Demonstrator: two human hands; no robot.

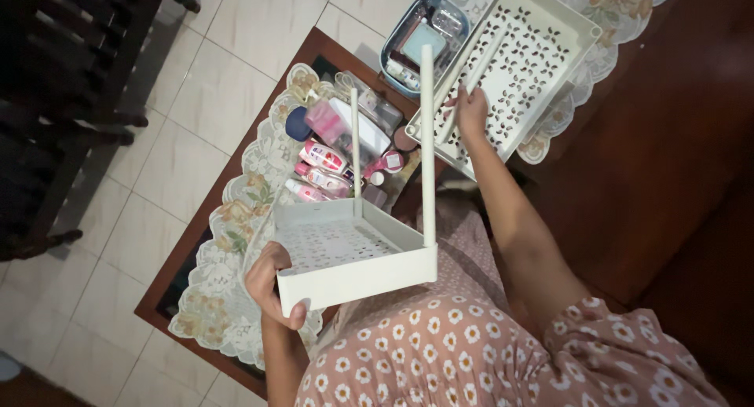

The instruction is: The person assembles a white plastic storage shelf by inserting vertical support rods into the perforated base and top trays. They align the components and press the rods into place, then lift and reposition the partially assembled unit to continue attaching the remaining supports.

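My left hand (272, 287) grips the near corner of a white perforated shelf tray (345, 254) that has two upright white poles (426, 140) fitted in it. My right hand (470, 112) reaches forward and rests on loose white rods (471, 73) lying in a second white perforated tray (522, 69) on the table. The fingers are curled around a rod. Below both arms is my floral pink dress.
A dark wooden table (314, 45) with a lace cloth (228, 218) carries pink and white bottles and tubes (326, 167) and a blue oval basket (393, 42) of small items. Tiled floor lies to the left, with dark furniture at far left.
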